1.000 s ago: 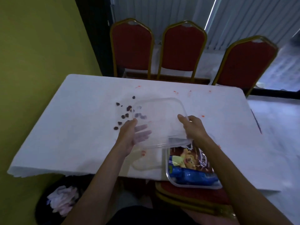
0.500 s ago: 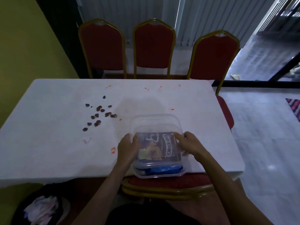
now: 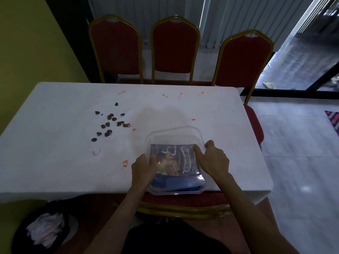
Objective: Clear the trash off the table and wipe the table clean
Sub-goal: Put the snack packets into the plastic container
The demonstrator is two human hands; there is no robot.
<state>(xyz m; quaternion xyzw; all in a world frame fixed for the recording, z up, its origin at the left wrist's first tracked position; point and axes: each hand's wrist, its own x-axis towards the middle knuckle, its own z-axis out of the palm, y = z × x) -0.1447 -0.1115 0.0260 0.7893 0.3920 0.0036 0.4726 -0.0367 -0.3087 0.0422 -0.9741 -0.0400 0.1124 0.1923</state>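
A clear plastic container (image 3: pixel 175 134) with its lid on sits at the near edge of the white table (image 3: pixel 55 162). Snack wrappers, one purple and one blue, show through the lid. My left hand (image 3: pixel 144 168) presses on the lid's left side with the fingers bent over it. My right hand (image 3: pixel 213 158) presses on the lid's right side, knuckles up. Several dark crumbs (image 3: pixel 110 123) lie scattered on the table's left half, and small orange-red smears (image 3: pixel 125 163) dot the cloth.
Three red chairs with gold frames (image 3: pixel 175 48) stand behind the far edge, another at the right end (image 3: pixel 255 125), and one tucked under the near edge (image 3: pixel 183 204). A black bin with crumpled tissue (image 3: pixel 45 230) sits on the floor, lower left.
The lid, held up over the table a second ago, has come down onto the container. Both hands now press on it. The view has shifted right.
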